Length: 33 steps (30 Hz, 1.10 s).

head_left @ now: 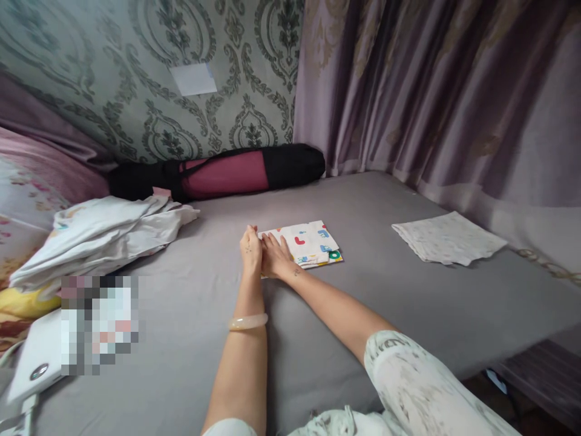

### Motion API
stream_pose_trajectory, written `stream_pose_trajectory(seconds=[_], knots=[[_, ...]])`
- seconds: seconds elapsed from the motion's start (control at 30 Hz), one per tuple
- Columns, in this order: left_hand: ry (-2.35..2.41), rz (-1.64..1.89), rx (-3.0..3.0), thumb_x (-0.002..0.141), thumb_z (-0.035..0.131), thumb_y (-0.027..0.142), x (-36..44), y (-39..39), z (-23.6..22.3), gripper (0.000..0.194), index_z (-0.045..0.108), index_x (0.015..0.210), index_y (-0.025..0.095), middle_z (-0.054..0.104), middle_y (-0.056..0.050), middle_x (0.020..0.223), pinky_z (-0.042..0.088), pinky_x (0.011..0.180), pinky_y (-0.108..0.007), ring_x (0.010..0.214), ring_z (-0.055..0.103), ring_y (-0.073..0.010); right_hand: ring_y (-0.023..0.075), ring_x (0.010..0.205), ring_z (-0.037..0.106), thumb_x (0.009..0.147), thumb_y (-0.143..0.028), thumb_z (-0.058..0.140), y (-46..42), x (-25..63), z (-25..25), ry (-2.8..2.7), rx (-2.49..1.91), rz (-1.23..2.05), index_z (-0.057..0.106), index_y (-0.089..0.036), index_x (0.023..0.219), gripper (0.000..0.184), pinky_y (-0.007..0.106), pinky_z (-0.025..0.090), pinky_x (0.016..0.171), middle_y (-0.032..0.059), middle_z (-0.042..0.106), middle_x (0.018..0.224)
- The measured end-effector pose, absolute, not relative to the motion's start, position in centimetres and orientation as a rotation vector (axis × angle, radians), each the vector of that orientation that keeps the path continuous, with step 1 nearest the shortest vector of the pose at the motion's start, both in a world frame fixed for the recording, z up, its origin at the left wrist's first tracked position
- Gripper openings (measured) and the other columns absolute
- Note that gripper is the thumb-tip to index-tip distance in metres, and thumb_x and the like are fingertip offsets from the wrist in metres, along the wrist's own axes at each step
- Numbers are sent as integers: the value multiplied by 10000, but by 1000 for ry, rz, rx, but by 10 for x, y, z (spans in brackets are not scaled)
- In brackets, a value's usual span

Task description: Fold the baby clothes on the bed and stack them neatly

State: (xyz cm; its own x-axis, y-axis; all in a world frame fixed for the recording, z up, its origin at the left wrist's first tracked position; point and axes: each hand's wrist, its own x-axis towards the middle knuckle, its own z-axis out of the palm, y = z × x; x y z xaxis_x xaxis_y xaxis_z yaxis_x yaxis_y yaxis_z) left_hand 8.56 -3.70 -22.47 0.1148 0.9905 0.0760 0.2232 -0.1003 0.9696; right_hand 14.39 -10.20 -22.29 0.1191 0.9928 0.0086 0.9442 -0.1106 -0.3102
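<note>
A small folded cloth (311,242), white with coloured letter shapes, lies on the grey bedsheet (363,315) near the middle of the bed. My right hand (276,255) rests flat on its near left corner, fingers stretched out. My left hand (251,249) stands on edge right beside it, touching the cloth's left edge and my right hand, fingers together and extended. A pale bangle (247,321) sits on my left forearm.
A second folded pale cloth (447,237) lies to the right near the curtain (454,91). A heap of white laundry (100,233) sits at the left. A rolled maroon mat in a black bag (227,172) lies along the wall. A white device (39,357) is at the near left.
</note>
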Motion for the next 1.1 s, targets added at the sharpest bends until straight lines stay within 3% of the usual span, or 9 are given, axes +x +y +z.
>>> stream_pose_trajectory(seconds=[0.13, 0.23, 0.33, 0.43, 0.5, 0.67, 0.9, 1.1], knots=[[1249, 1059, 1587, 979, 231, 422, 88, -42, -220, 566, 649, 1167, 91, 637, -180, 1271, 411, 1065, -344, 1225, 575, -237, 208, 1474, 181, 991, -319, 276, -99, 162, -216, -1822, -2021, 458, 263, -153, 1527, 561, 441, 173, 1180, 107, 254, 1595], [1244, 1041, 1734, 978, 265, 421, 92, -47, -218, 529, 657, 1147, 109, 652, -172, 1245, 421, 1050, -374, 1203, 585, -256, 176, 1469, 192, 1005, -302, 202, -107, 189, -210, -1680, -2038, 338, 305, -120, 1510, 547, 369, 194, 1177, 103, 272, 1589], [1230, 955, 1968, 972, 329, 390, 98, -55, -219, 452, 627, 1201, 140, 654, -144, 1252, 408, 1063, -395, 1205, 581, -254, 220, 1480, 148, 1002, -328, 234, -124, 221, -209, -1612, -2189, 192, 327, -125, 1505, 551, 443, 113, 1191, 100, 260, 1593], [1226, 800, 2261, 970, 367, 343, 106, -64, -224, 438, 548, 1311, 136, 582, -136, 1364, 290, 1151, -429, 1352, 448, -255, 259, 1483, 126, 1003, -389, 248, -140, 247, -212, -1614, -2347, 165, 320, -128, 1513, 577, 495, 64, 1184, 120, 223, 1602], [1222, 648, 2439, 974, 370, 352, 112, -70, -229, 467, 501, 1365, 134, 509, -134, 1441, 228, 1179, -447, 1414, 357, -260, 284, 1480, 132, 1001, -430, 251, -146, 258, -217, -1651, -2399, 172, 322, -142, 1515, 593, 515, 70, 1177, 127, 211, 1604], [1263, 342, 2643, 991, 285, 440, 117, -79, -236, 569, 405, 1458, 138, 375, -132, 1537, 223, 1178, -451, 1439, 301, -288, 316, 1467, 174, 997, -479, 245, -148, 260, -226, -1706, -2430, 168, 325, -179, 1518, 606, 519, 131, 1163, 131, 230, 1599], [1302, 218, 2698, 990, 203, 492, 116, -81, -239, 624, 371, 1488, 156, 298, -127, 1575, 157, 1181, -510, 1462, 233, -321, 302, 1465, 181, 998, -489, 228, -147, 258, -230, -1684, -2455, 127, 325, -204, 1518, 601, 507, 130, 1161, 115, 229, 1602], [1273, 160, 2629, 982, 247, 486, 117, -79, -235, 609, 347, 1493, 171, 255, -125, 1593, 128, 1181, -519, 1475, 190, -315, 287, 1480, 127, 992, -513, 242, -143, 262, -233, -1653, -2437, 235, 306, -222, 1525, 610, 521, 86, 1166, 97, 196, 1613]])
